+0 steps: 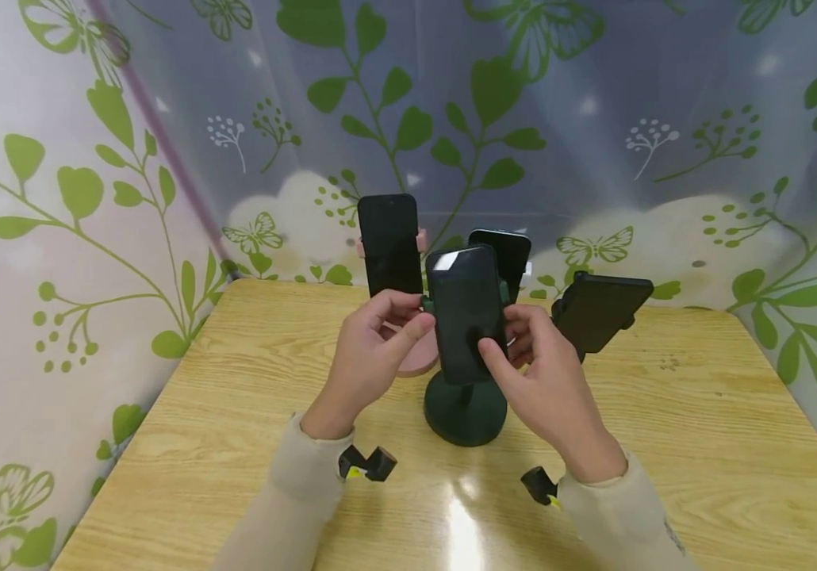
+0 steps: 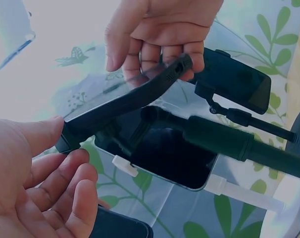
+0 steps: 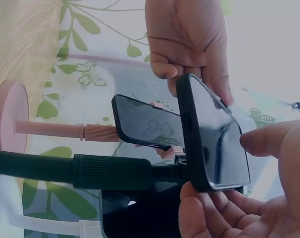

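Note:
A black smartphone [image 1: 467, 313] sits upright, slightly tilted, in the clamp of a dark green phone stand [image 1: 466, 416]. My left hand [image 1: 373, 349] pinches the clamp's green side arm [image 1: 427, 304] between thumb and fingers at the phone's left edge. On the other side, my right hand [image 1: 547, 373] grips the phone, its thumb on the lower right of the screen and its fingers curled at the edge and behind. The right wrist view shows the phone [image 3: 222, 139] edge-on, with the green pole [image 3: 110, 171] running to its back.
Behind on the left, a pink stand [image 1: 419, 357] holds another dark phone [image 1: 389, 242]. A phone [image 1: 515, 250] in a white stand [image 2: 283, 215] is partly hidden behind the green one. To the right, a black holder bears a tilted phone [image 1: 604, 313]. Patterned cloth [image 1: 273, 143] borders the wooden table [image 1: 237, 444].

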Available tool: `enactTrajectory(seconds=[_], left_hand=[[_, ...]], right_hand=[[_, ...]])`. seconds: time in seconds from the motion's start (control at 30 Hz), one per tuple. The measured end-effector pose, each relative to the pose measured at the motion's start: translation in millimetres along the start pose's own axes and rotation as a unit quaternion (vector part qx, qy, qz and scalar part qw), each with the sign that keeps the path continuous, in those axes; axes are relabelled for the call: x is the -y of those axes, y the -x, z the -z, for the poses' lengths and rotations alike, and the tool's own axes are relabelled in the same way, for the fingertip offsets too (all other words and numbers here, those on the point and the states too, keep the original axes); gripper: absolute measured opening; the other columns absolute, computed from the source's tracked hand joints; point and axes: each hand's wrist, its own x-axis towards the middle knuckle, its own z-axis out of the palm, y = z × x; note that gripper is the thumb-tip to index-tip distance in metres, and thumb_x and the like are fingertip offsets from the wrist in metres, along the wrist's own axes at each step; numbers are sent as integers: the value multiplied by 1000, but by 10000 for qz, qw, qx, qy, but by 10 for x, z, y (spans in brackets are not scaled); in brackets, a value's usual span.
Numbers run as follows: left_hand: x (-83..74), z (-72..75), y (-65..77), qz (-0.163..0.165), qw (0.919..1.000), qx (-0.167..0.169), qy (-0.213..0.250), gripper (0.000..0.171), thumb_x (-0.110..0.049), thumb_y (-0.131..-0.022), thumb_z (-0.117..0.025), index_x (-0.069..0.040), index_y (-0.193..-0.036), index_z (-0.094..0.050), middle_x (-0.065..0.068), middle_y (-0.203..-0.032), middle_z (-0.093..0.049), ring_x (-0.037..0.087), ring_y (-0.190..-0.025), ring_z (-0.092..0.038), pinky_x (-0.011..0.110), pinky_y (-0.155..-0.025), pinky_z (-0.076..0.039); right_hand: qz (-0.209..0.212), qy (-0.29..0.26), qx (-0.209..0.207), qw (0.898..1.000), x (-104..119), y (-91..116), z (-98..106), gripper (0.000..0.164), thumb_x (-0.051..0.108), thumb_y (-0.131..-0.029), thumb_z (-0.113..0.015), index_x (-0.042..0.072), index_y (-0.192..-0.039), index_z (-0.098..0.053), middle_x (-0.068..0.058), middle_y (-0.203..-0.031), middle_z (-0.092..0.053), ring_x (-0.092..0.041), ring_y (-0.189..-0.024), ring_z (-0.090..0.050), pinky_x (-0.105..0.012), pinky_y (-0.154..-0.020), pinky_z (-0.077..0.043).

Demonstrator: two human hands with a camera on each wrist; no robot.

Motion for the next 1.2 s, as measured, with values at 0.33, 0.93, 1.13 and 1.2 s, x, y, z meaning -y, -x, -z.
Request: enactTrajectory(seconds=[0.33, 0.93, 1.13, 1.2], left_hand=[[30, -27, -47, -182, 9997, 111, -139, 23, -5, -88, -65, 1, -110, -64, 12, -95, -66, 21, -83, -59, 36, -73, -50], [254, 55, -155, -383, 9983, 370, -225, 34, -24, -88, -69, -17, -120, -62, 0, -104, -64, 13, -94, -60, 35, -78, -53], [243, 36, -173, -898, 9938, 425, -500, 34, -23, -88, -68, -17, -121, -62, -4, -109, -61, 10, -98, -58, 29, -81, -52], [230, 36, -165, -943, 9928, 405, -615, 35, -23, -88, -68, -16, -121, -62, -4, -109, -61, 10, -98, -57, 29, -81, -52]], right_hand=[[-100, -84, -140, 9998, 16, 20, 55, 36, 48, -90, -57, 20, -113, -50, 4, -89, -56, -8, -72, -54, -25, -67, -48], [-750, -1777, 1625, 9677, -117, -108, 135, 31, 32, -93, -61, 7, -109, -61, -12, -98, -62, -20, -88, -65, -34, -77, -53], [-691, -1799, 2011, 9604, -151, -175, 209, 25, 27, -93, -62, 6, -106, -62, -11, -98, -64, -23, -84, -64, -39, -73, -53], [-637, -1714, 2032, 9619, -157, -191, 215, 23, 27, -92, -63, 7, -103, -63, -10, -95, -66, -23, -80, -63, -39, -72, -52]])
